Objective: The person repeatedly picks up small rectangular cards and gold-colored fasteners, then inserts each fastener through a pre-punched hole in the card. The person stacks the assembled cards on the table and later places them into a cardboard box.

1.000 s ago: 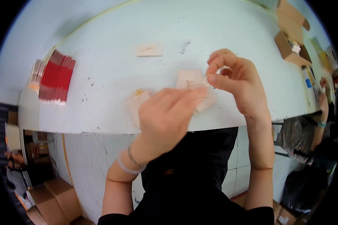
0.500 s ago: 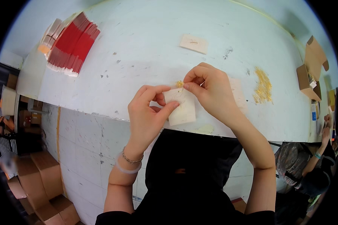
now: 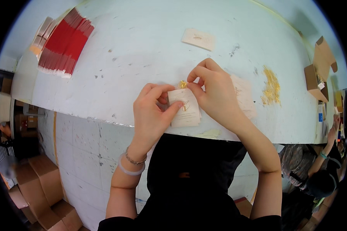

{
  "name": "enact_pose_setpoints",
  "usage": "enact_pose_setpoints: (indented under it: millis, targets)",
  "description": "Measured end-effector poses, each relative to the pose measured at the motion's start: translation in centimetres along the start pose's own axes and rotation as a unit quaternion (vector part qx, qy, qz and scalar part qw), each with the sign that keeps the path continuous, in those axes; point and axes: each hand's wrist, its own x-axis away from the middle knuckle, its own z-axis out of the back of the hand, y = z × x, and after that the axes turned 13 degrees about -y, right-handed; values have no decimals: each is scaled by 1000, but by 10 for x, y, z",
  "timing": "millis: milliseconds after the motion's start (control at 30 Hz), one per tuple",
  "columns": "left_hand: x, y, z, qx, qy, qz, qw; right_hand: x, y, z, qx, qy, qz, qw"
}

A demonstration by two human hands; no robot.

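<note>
My left hand (image 3: 150,109) holds a few thin cream cards (image 3: 186,115) with gold print, thumb on the face and fingers behind the upper left corner. The cards sit at the table's near edge, their lower corners slightly fanned. A small shiny gold piece (image 3: 182,84) shows at their top edge; its exact form is too small to make out. With thumb and forefinger closed, my right hand (image 3: 218,92) pinches at this gold piece. More cream cards (image 3: 244,98) lie on the table, partly hidden behind my right hand.
A small stack of cream cards (image 3: 198,39) lies farther back. Thin gold strips (image 3: 272,87) are heaped to the right, before an open cardboard box (image 3: 317,82). Red and white folded pieces (image 3: 67,42) stand packed at the far left. Brown cartons (image 3: 42,184) are stacked lower left; another person (image 3: 312,165) sits at right.
The gold print on the held cards shows more plainly now, and their lower edges have fanned a little. Both hands stay at the top edge, with my right fingers shifted slightly.
</note>
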Motion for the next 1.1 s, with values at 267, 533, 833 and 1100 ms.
enact_pose_setpoints:
  millis: [267, 533, 833, 1100]
  targets:
    - [1, 11, -2, -67, 34, 8, 997, 19, 60, 94, 50, 163, -79, 982]
    - [4, 16, 1, -89, 73, 13, 993, 89, 129, 137, 57, 9, -234, 971]
    - [9, 30, -15, -201, 128, -44, 970, 96, 145, 117, 34, 124, -155, 980]
    - [15, 36, -12, -209, 165, -114, 957, 106, 138, 121, 11, 188, -172, 967]
